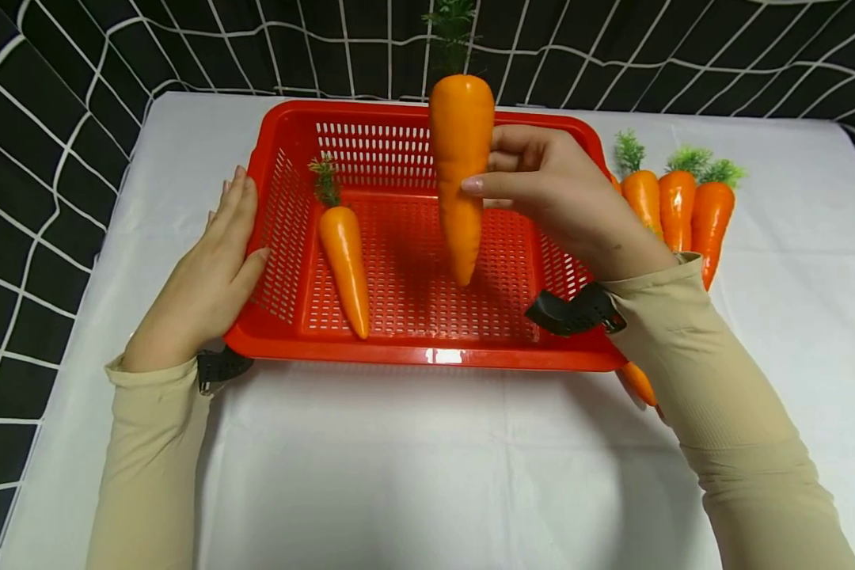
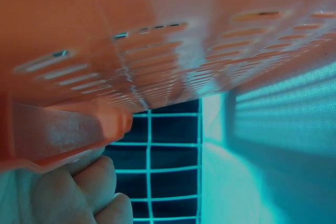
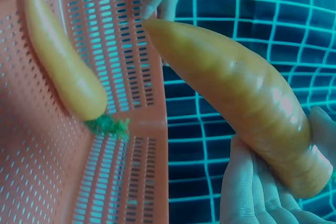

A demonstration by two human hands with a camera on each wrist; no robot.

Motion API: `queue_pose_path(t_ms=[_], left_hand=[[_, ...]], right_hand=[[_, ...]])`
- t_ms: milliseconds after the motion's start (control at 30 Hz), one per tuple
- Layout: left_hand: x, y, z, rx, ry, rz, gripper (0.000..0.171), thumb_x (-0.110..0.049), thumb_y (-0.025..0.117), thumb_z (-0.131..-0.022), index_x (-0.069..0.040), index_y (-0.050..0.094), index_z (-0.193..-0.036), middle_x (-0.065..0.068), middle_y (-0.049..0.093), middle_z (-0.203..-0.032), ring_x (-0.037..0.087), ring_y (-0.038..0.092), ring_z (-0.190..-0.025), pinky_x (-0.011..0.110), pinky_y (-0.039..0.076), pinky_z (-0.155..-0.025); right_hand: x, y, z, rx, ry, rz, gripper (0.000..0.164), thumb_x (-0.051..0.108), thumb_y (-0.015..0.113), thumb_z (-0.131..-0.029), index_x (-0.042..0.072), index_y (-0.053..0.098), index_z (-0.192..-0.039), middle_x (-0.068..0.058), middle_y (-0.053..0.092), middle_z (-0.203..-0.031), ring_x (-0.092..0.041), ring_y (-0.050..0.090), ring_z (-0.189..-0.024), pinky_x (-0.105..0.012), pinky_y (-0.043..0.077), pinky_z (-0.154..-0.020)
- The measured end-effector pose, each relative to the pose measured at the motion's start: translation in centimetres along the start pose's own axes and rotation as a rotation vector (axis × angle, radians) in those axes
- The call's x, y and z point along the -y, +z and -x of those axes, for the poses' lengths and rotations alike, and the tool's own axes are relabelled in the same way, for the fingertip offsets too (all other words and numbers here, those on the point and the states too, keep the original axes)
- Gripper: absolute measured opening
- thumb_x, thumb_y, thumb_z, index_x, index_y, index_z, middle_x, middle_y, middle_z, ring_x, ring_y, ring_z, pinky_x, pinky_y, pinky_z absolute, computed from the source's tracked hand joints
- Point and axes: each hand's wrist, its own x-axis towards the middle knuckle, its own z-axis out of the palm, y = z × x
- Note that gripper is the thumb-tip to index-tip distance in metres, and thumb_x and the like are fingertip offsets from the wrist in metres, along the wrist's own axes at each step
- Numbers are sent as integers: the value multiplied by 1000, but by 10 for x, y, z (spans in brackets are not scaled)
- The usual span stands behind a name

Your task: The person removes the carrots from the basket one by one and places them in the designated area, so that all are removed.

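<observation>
My right hand (image 1: pixel 577 190) pinches a large orange carrot (image 1: pixel 461 158) between thumb and fingers. The carrot is upright above the red basket (image 1: pixel 427 354), its tip down and green leafy top up. In the right wrist view, the same carrot (image 3: pixel 236 82) lies across the fingers. My left hand (image 1: pixel 203 273) rests against the basket's left side, fingers fairly straight along the outside and thumb at the rim. Its fingers (image 2: pixel 100 182) show beside the rim in the left wrist view. A slimmer carrot (image 1: pixel 345 269) lies inside the basket, on the left.
Several more carrots (image 1: pixel 677 210) with green tops lie on the white tablecloth (image 1: pixel 791 332) right of the basket, partly hidden by the right arm. Another carrot tip (image 1: pixel 639 385) shows by the basket's near right corner. Black cloth with a white grid (image 1: pixel 370 47) surrounds the table's back and left.
</observation>
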Motion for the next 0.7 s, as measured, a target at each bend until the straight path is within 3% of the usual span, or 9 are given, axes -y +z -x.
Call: queue_pose_path(t_ms=[467,700], left_hand=[[-1,0,1,-5,3,5,64,-10,41,-96,-2,7,-150,7,-2,-158,19,-1,-143,40,4,-114],[-2,0,0,-7,0,9,64,-11,41,-96,-2,7,-150,7,-1,-158,19,-1,-143,40,4,-114]], right_hand=[[-2,-28,32,-34,-40,-4,32,-5,65,-84,-3,61,-116,-12,68,-102,-22,63,-89,-27,52,-76],[-2,-42,49,-66,-60,-56,31,-8,61,-85,-5,61,-116,-14,68,-101,-21,62,-85,-27,52,-77]])
